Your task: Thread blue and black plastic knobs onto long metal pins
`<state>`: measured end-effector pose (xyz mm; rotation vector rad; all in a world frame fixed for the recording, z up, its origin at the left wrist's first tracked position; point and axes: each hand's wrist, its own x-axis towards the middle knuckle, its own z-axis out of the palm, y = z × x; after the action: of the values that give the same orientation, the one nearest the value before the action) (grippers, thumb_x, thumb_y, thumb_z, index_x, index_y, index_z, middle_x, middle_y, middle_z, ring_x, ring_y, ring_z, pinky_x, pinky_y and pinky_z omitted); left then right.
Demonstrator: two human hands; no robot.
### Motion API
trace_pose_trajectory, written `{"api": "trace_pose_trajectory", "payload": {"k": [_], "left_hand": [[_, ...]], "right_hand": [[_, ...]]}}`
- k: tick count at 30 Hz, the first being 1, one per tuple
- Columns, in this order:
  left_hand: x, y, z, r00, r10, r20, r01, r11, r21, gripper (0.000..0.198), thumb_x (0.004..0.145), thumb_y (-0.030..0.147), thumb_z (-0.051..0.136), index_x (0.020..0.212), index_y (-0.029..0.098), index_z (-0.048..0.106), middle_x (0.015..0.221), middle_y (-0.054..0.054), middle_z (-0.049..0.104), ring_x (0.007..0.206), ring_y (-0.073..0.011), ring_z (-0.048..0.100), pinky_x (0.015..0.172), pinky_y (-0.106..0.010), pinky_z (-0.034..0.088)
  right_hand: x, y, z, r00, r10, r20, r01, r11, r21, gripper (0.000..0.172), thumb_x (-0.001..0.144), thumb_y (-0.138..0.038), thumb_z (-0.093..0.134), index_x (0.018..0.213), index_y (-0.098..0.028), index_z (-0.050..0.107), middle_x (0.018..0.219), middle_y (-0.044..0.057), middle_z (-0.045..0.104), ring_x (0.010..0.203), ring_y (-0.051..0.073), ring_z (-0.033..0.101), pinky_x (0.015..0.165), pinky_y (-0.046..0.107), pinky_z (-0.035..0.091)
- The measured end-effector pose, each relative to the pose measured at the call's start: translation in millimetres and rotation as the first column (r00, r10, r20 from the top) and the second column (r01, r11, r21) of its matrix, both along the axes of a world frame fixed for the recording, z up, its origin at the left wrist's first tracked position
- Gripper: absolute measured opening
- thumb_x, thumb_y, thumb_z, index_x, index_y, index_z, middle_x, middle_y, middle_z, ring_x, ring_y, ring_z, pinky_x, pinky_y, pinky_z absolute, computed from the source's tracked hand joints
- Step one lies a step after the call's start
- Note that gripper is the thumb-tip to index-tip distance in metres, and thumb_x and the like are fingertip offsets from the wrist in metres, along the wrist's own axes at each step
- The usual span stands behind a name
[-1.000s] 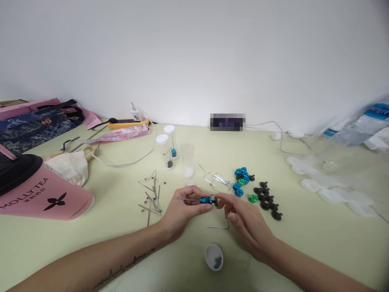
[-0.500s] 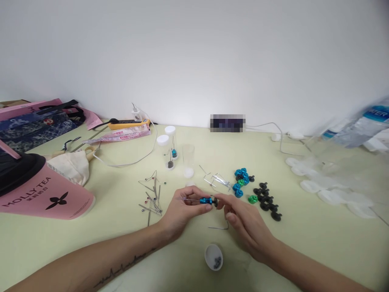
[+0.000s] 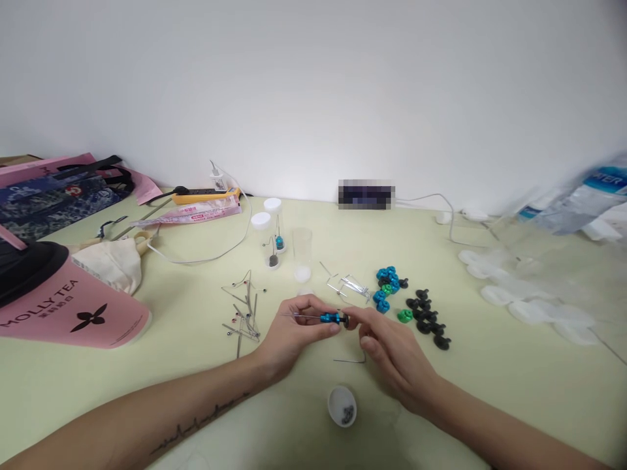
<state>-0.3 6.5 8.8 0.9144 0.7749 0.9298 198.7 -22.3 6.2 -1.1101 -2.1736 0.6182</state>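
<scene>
My left hand (image 3: 294, 333) is closed round a small blue metal fitting (image 3: 330, 318) between thumb and fingers. A thin metal rod (image 3: 306, 316) runs leftward from it, and a black disc-shaped end (image 3: 345, 321) points right. My right hand (image 3: 396, 356) has its index fingertip at that black end, its other fingers curled in. Just under the right thumb is an L-shaped hex key (image 3: 349, 361); whether it is touched there cannot be made out. Nearer me stands a small white cup (image 3: 341, 406) with tiny grey screws inside.
Bent metal rods (image 3: 247, 316) lie to the left, plain ones (image 3: 355, 287) beyond my hands. Blue and green parts (image 3: 386, 287) and black knobs (image 3: 428, 316) are grouped right. Clear tubes (image 3: 302, 254) stand behind. A pink cup (image 3: 108, 313) is at left, white lids (image 3: 519, 300) at right.
The whole view has shifted slightly. Both hands keep nearly the same grip and position around the blue fitting.
</scene>
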Motion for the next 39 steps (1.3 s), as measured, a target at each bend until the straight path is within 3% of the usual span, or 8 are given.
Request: {"api": "trace_pose_trajectory", "payload": {"k": [39], "left_hand": [[-1.4, 1.1, -2.2, 1.0, -0.005, -0.004, 0.005, 1.0, 0.018, 0.018, 0.067, 0.017, 0.079, 0.08, 0.017, 0.067, 0.085, -0.003, 0.074, 0.081, -0.0159, 0.068, 0.075, -0.026, 0.052]], "right_hand": [[-0.1, -0.8, -1.9, 1.0, -0.012, -0.026, 0.011, 0.999, -0.036, 0.036, 0.1, -0.04, 0.026, 0.131, -0.027, 0.038, 0.098, 0.003, 0.058, 0.075, 0.016, 0.055, 0.074, 0.03, 0.044]]}}
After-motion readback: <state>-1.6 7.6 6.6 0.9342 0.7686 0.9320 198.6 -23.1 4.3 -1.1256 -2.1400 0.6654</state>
